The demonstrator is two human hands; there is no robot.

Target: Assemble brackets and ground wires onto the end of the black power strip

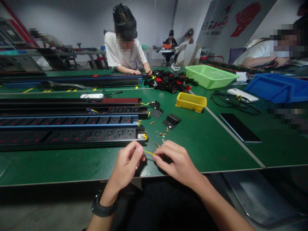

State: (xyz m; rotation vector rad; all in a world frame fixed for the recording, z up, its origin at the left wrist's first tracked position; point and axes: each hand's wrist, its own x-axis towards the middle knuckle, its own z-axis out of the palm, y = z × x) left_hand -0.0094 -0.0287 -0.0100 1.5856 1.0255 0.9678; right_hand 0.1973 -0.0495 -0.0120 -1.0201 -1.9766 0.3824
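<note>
A short yellow-green wire (149,153) is stretched between my two hands, just above the front edge of the green table. My left hand (128,162) pinches its left end, and my right hand (176,160) pinches the right end. Beyond my left hand lie long power strips, among them a black one (84,136) and a blue-edged one (72,121), with yellow wire bits at their right ends. Several screws (163,133) and a black bracket (172,120) rest past my fingertips.
A yellow bin (191,102), a green basket (210,77) and blue bins (276,86) stand farther back. Black parts (168,81) are heaped near a person across the table (127,48). A dark phone-like slab (239,127) and coiled black cable (231,101) lie right.
</note>
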